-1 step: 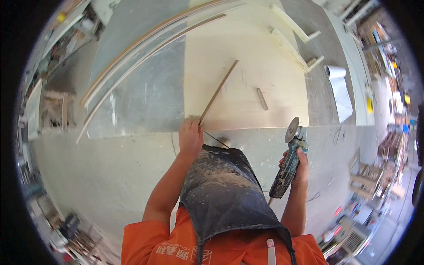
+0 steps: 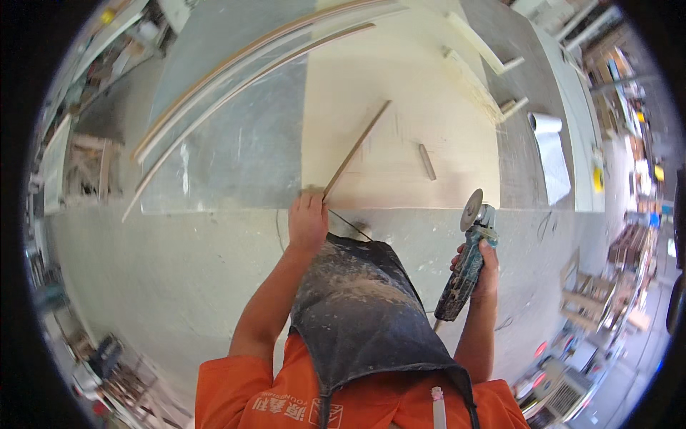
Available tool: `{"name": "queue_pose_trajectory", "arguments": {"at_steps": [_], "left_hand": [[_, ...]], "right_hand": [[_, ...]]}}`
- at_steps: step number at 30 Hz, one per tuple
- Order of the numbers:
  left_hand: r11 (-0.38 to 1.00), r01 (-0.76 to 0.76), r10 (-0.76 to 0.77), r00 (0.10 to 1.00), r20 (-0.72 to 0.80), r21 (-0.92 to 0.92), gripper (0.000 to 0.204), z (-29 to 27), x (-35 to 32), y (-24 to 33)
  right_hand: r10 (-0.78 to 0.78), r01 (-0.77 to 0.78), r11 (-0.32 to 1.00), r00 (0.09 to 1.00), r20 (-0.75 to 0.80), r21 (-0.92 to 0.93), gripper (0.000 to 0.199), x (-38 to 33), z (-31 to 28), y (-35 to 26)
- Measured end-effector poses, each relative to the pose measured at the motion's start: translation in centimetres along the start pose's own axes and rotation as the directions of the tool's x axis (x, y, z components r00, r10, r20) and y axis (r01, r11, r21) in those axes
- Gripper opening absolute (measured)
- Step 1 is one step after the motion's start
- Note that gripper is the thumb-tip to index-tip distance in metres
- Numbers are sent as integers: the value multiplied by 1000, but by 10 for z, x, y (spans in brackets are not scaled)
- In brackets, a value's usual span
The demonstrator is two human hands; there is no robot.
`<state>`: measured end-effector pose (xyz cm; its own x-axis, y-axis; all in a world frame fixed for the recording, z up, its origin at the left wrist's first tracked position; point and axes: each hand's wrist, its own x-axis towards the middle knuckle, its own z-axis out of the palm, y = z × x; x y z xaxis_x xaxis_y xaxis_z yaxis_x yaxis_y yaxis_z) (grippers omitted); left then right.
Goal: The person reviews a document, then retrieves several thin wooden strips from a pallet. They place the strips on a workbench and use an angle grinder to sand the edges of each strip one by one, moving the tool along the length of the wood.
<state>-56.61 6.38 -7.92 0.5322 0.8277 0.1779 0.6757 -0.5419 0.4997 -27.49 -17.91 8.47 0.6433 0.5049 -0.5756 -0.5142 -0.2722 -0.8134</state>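
Observation:
My left hand [image 2: 308, 220] is closed on the near end of a thin wooden strip [image 2: 359, 146], at the front edge of the work table. The strip slants away to the right across a pale board [image 2: 336, 93]. In my right hand [image 2: 487, 266] is a teal and black angle grinder [image 2: 463, 275], its handle pointing back toward me. The round disc [image 2: 471, 209] of the grinder points up and away, off to the right of the strip and apart from it. A short wooden piece [image 2: 427, 162] lies on the board between the strip and the disc.
Long wooden strips [image 2: 246, 82] lie along the table's left side. Pale L-shaped wooden pieces [image 2: 475, 86] rest at the far right, near a white paper roll [image 2: 549, 154]. A dusty dark apron [image 2: 357, 300] covers my front. A wooden stool [image 2: 589, 293] stands on the floor to the right.
The view has shifted slightly, so the table and its pieces appear a little moved. Both hands keep their holds, and the grinder stays in nearly the same place.

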Motion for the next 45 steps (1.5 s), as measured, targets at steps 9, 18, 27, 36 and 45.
{"name": "queue_pose_trajectory", "arguments": {"at_steps": [9, 18, 27, 36, 45], "left_hand": [[993, 109, -113, 987, -112, -39, 34, -52, -73, -27], [965, 7, -68, 972, -225, -261, 34, -33, -94, -56], [965, -9, -89, 929, -359, -262, 35, -22, -95, -42], [818, 77, -313, 891, -330, -570, 28, 6, -67, -21], [779, 18, -314, 876, -365, -627, 34, 17, -51, -28]], "right_hand": [[73, -89, 995, 944, 323, 36, 64, 6, 37, -32], [25, 112, 911, 945, 325, -397, 68, 0, 112, -27], [115, 264, 711, 871, 478, -652, 74, 34, 181, -16], [110, 678, 203, 701, 705, -706, 79, 42, 209, -19], [266, 736, -75, 665, 698, -673, 86, 28, 243, 1]]}}
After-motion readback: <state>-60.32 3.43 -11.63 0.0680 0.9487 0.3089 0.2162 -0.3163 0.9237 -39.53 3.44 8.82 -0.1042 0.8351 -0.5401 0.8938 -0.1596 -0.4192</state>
